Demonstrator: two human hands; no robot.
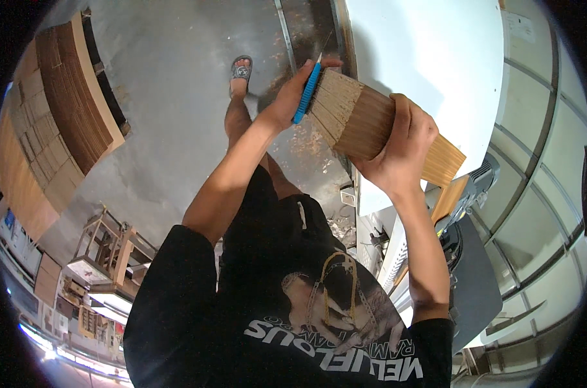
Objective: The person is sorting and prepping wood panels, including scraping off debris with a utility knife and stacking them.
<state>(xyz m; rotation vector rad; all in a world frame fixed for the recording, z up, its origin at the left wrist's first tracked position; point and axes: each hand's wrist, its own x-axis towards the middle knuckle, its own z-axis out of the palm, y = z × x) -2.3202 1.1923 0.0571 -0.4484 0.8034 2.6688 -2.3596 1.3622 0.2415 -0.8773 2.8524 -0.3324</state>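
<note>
My left hand (288,98) holds a slim blue ribbed-handled cutter (307,94), its thin pale tip pointing away from me. Its fingers reach around the near-left end of a stack of wood-grain boards (366,123). That end shows rough, pale chipboard layers with lines between them. My right hand (403,142) is closed over the stack farther right, thumb on the near side and fingers across the top. A lighter wood-grain part (443,160) sticks out past the right hand. The stack lies at the left edge of a white tabletop (429,45); whether it rests there is unclear.
A tall pile of boards (70,97) stands at the left on the grey floor (170,84). Wooden frames (112,252) are at lower left. Beside the white top at right sits a grey-black machine (477,184). A panelled wall (532,129) lies beyond.
</note>
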